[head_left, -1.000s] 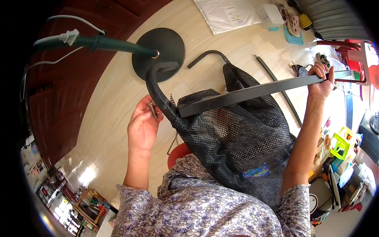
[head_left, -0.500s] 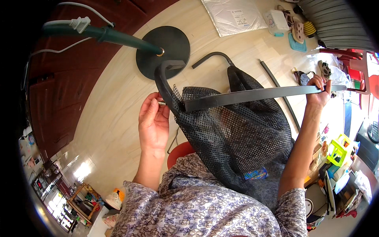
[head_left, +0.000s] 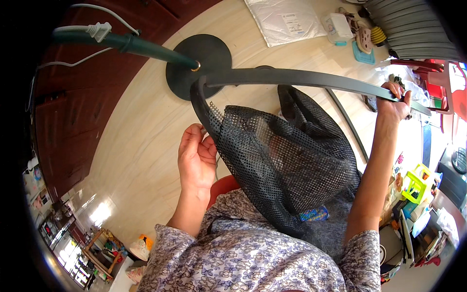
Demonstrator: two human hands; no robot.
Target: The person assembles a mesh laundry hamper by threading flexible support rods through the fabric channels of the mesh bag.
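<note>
Black mesh (head_left: 292, 165) lies in loose folds in front of the person, reaching near over the patterned clothing (head_left: 243, 258), with a shiny bluish patch (head_left: 315, 214) toward its near right part. Along its left edge runs a curved black tube (head_left: 199, 103), bending up at the far end. Past the mesh's far side, a long black bar (head_left: 292, 76) stretches from that bend out to the right; whether bar and tube are joined, I cannot tell. Near the bar's right end, the right hand (head_left: 396, 104) has its grip closed around it. On the left, the left hand (head_left: 197, 158) sits at the outer side of the tube, fingers curled; I cannot tell whether its grip is clamped on anything. Far left, a round black base (head_left: 214, 53) with a dark green pole (head_left: 155, 57) rests on the pale floor (head_left: 141, 146). Another dark rod (head_left: 345, 120) lies on the floor right of the mesh, and a white flat package (head_left: 282, 22) farther off.
</note>
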